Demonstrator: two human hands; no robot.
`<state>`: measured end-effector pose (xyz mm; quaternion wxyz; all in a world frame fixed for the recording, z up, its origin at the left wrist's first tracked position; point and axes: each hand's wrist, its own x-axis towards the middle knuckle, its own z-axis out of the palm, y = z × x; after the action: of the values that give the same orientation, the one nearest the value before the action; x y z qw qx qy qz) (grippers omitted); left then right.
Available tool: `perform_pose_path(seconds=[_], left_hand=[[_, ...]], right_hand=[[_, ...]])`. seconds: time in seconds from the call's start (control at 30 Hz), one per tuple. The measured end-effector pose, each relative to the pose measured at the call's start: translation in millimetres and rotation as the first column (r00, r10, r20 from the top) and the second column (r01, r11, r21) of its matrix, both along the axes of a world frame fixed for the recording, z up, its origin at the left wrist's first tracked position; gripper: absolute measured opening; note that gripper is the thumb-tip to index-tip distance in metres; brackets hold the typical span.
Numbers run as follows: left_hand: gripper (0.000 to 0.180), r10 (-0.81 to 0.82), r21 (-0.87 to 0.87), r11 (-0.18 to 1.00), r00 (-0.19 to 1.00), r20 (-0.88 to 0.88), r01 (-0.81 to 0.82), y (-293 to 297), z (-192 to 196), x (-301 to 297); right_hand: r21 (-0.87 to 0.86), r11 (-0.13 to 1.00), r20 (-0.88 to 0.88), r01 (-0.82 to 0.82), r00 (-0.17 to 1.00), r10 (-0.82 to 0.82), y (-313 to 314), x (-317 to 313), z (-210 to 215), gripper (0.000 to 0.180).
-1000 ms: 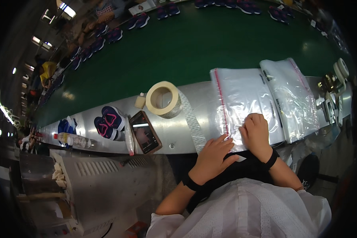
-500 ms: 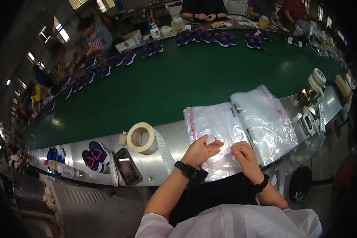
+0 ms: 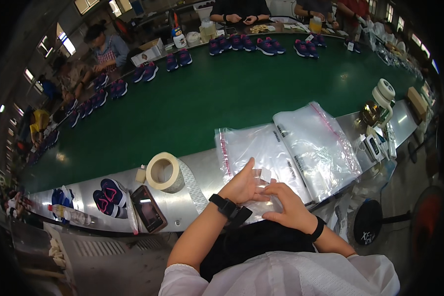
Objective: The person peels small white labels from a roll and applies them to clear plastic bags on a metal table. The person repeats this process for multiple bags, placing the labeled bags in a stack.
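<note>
My left hand (image 3: 242,184) is held over the stacked clear plastic bags (image 3: 254,140), its thumb raised apart from the stretched fingers. A small white tab (image 3: 265,174) shows just beyond its fingers; whether it touches the hand I cannot tell. My right hand (image 3: 292,211) reaches across from the right, fingertips at the left hand's fingers and thumb apart. Shiny clear plastic shows between the two hands. Beside that stack, a second set of clear bags (image 3: 313,143) with a pink strip lies tilted to the right.
Left of my hands are a tape roll (image 3: 164,172), a phone (image 3: 148,209), navy-pink shoes (image 3: 110,197) and a bottle (image 3: 74,215). A white-lidded jug (image 3: 384,93) stands right. Beyond the green belt (image 3: 192,108), shoes line the far edge and several people sit. A fan (image 3: 422,217) stands right.
My right hand has moved left and down, against the left hand, and its thumb has spread. The white tab now shows by the left fingers. The whole view has shifted slightly.
</note>
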<state>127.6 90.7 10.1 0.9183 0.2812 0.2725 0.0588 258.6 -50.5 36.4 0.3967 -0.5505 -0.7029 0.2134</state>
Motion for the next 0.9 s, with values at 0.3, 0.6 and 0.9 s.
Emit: perform_pose_path(seconds=[0.3, 0.6, 0.9], left_hand=[[0.047, 0.385, 0.323, 0.868, 0.922, 0.042, -0.377, -44.1, 13.8, -88.8], [0.036, 0.562, 0.307, 0.794, 0.826, -0.045, -0.524, -83.3, -2.5, -143.1], [0.036, 0.654, 0.625, 0.729, 0.555, -0.514, -0.28, -125.9, -51.5, -200.1]], right_hand=[[0.021, 0.997, 0.255, 0.076, 0.964, -0.079, 6.0, -24.7, -28.0, 0.016], [-0.229, 0.648, -0.35, 0.727, 0.56, -0.751, -9.2, 128.9, 1.5, 0.018], [-0.228, 0.481, -0.109, 0.846, 0.469, -0.876, -88.1, 178.4, -39.8, 0.019]])
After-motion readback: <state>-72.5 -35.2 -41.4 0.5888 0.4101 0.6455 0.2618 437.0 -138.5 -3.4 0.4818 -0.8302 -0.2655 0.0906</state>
